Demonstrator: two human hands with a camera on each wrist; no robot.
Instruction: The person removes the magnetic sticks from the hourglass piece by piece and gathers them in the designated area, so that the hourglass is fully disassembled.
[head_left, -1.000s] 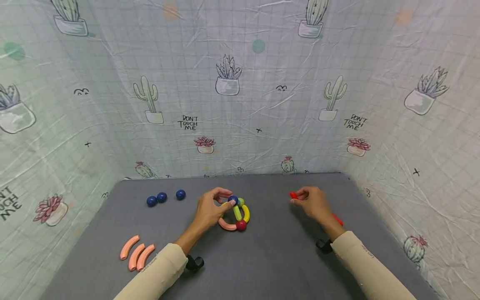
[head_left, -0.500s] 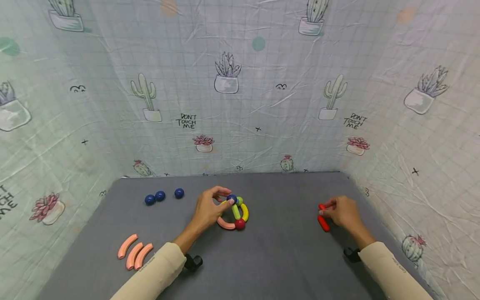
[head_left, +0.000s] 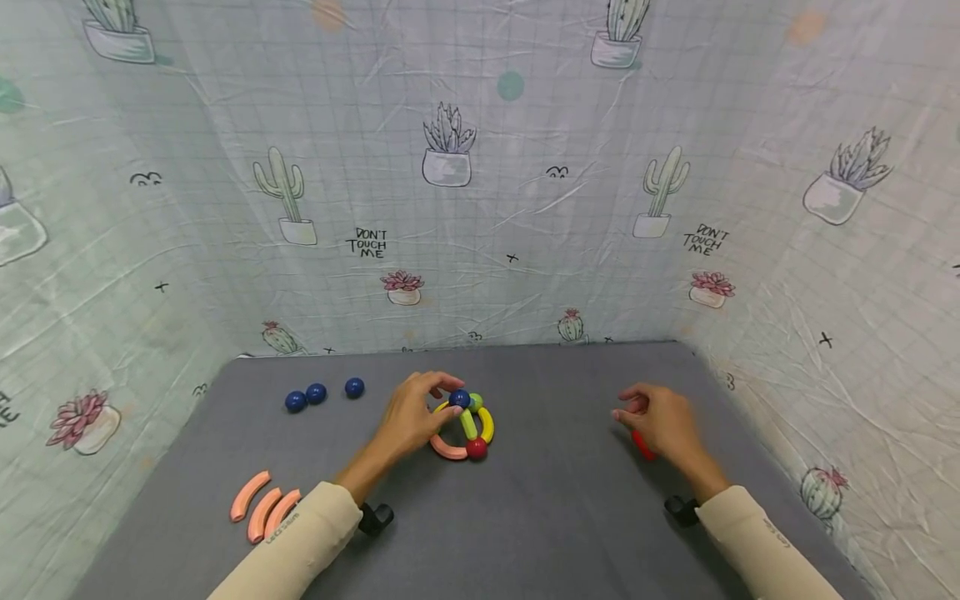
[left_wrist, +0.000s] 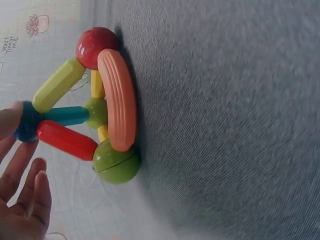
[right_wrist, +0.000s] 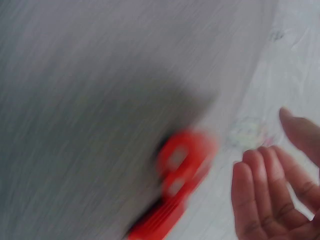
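Note:
My left hand (head_left: 411,417) pinches the dark blue ball (head_left: 459,400) at the peak of a pyramid of toy rods and balls. Its base is a ring with a salmon curved rod (left_wrist: 120,100), yellow curved rods (head_left: 487,425), a red ball (left_wrist: 97,47) and green balls (left_wrist: 116,161). Yellow-green (left_wrist: 59,85), teal (left_wrist: 67,115) and red straight rods (left_wrist: 67,140) rise to the blue ball. My right hand (head_left: 663,421) hovers with nothing between thumb and fingers. Below it lie red pieces (right_wrist: 157,220), blurred in the right wrist view and partly hidden by the hand in the head view.
Several dark blue balls (head_left: 354,387) lie at the back left of the grey table (head_left: 555,517). Nearer, salmon curved rods (head_left: 249,496) lie beside my left sleeve. A printed cloth (head_left: 480,208) walls the table's back and sides.
My right hand carried a red piece rightward to another red one, let it go, and has drawn back slightly left. The left hand stays on the blue ball.

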